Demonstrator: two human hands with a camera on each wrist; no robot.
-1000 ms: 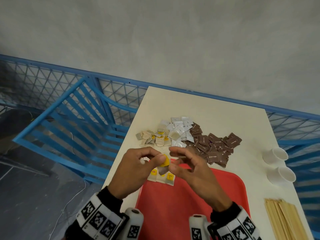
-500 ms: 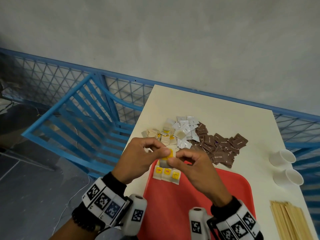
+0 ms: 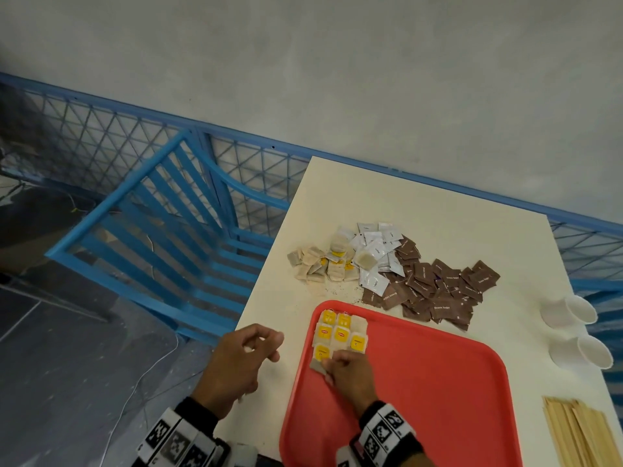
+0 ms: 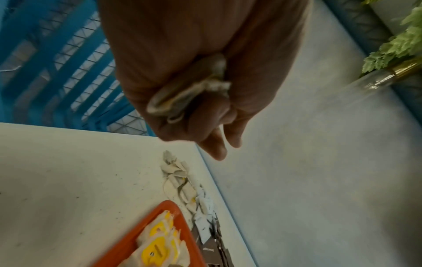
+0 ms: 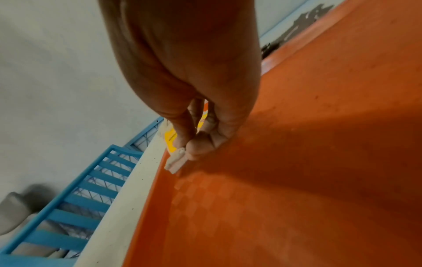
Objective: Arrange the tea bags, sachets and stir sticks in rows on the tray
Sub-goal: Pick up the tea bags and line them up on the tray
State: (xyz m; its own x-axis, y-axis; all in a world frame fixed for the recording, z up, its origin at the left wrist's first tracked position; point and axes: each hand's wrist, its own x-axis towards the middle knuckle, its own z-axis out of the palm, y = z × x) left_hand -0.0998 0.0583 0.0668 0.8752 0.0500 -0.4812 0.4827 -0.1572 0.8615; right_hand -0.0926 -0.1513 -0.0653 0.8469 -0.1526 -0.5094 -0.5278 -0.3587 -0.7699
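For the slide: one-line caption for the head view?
Right hand sets a tea bag onto the red tray; left hand holds spares.

My spot looks like a café/canteen corner: pale worktop point(image 3: 421, 210) against a bare grey wall, blue slatted chair point(image 3: 161, 237) & blue mesh railing point(image 3: 101, 136), paper cups point(image 3: 573, 332), red serving tray point(image 3: 438, 399), potted greenery point(image 4: 397, 41) nearby.

Most of the red tray point(image 3: 421, 382) floor lies bare to your right of the tea-bag rows point(image 3: 340, 332) in its far-left corner. Beyond the tray's far rim, piled tea bags point(image 3: 320, 261), white sachets point(image 3: 374, 251) and brown sachets point(image 3: 435, 288) block the table. Two paper cups point(image 3: 573, 328) and stir sticks point(image 3: 580, 433) line its right edge.
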